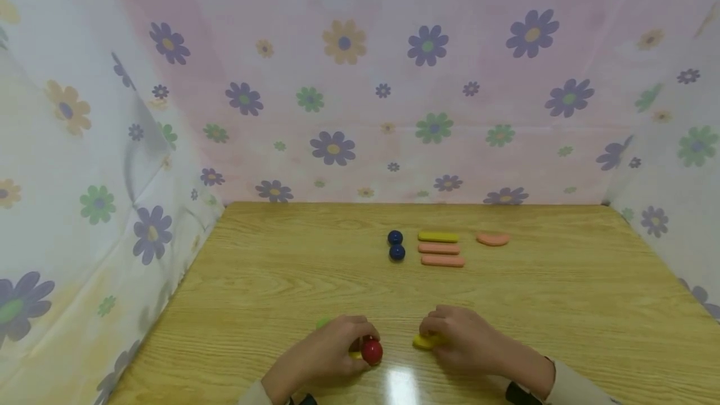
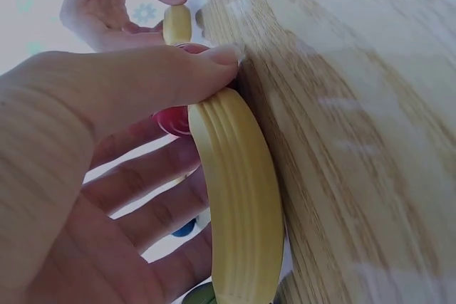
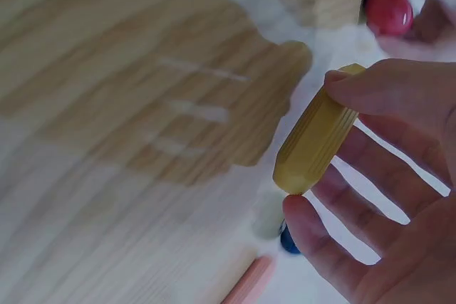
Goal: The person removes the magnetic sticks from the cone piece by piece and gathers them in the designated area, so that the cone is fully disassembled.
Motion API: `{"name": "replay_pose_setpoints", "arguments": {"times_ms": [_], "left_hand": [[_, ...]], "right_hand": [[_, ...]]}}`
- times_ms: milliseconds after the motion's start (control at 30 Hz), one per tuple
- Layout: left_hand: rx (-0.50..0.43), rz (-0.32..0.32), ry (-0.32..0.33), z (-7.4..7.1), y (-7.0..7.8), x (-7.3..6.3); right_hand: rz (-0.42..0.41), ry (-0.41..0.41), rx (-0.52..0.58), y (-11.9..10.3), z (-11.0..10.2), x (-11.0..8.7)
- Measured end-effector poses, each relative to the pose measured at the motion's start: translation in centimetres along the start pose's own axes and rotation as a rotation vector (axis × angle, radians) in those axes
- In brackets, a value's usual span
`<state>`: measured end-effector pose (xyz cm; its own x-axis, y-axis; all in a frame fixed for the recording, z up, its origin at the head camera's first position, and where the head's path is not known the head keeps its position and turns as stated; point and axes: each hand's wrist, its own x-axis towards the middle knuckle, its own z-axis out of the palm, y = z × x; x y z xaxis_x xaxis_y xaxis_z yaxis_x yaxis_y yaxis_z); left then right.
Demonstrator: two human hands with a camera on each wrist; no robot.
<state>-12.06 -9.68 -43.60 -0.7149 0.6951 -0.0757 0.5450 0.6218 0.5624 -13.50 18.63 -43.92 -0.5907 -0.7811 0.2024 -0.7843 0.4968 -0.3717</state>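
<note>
My left hand (image 1: 334, 345) pinches a glossy red ball (image 1: 372, 352) between thumb and fingers, low over the table. In the left wrist view the thumb crosses the ball (image 2: 173, 120) and hides much of it. A curved yellow ridged piece (image 2: 239, 197) lies along the palm side of that hand, its top end at the thumb. Beyond the left knuckles a bit of a green thing (image 1: 322, 323) shows. To the right, my right hand (image 1: 464, 337) holds a yellow ridged piece (image 3: 317, 140) between thumb and fingertips, tilted, with one end free.
Farther back on the wooden table (image 1: 270, 267) sit two dark blue balls (image 1: 397, 252), a yellow stick (image 1: 437, 237) and two salmon sticks (image 1: 442, 261). An orange half-round piece (image 1: 492, 239) lies right of them. Flowered cloth (image 1: 382, 67) walls the back and sides.
</note>
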Motion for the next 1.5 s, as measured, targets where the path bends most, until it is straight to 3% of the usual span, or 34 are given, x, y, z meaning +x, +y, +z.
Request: {"name": "replay_pose_setpoints", "arguments": {"times_ms": [267, 467, 600, 833, 1100, 1267, 1500], "left_hand": [[-0.005, 0.001, 0.012, 0.2, 0.0, -0.2], [-0.021, 0.037, 0.047, 0.5, 0.0, -0.3], [-0.018, 0.026, 0.045, 0.5, 0.1, -0.2], [0.02, 0.012, 0.05, 0.5, 0.5, -0.2], [0.027, 0.025, 0.061, 0.8, 0.7, 0.0], [0.016, 0.01, 0.058, 0.7, 0.9, -0.2], [0.017, 0.064, 0.041, 0.9, 1.3, 0.1]], "right_hand": [[0.111, 0.038, -0.017, 2.5, -1.9, -1.9], [0.158, 0.079, 0.002, 4.5, -3.8, -3.1], [0.191, 0.101, -0.018, 5.7, -4.8, -3.5], [0.197, 0.156, -0.076, 8.3, -5.9, -4.1], [0.259, 0.174, -0.098, 10.6, -6.7, -4.7], [0.234, 0.192, -0.114, 11.4, -7.1, -4.3], [0.236, 0.189, -0.152, 12.3, -7.7, -4.4]]}}
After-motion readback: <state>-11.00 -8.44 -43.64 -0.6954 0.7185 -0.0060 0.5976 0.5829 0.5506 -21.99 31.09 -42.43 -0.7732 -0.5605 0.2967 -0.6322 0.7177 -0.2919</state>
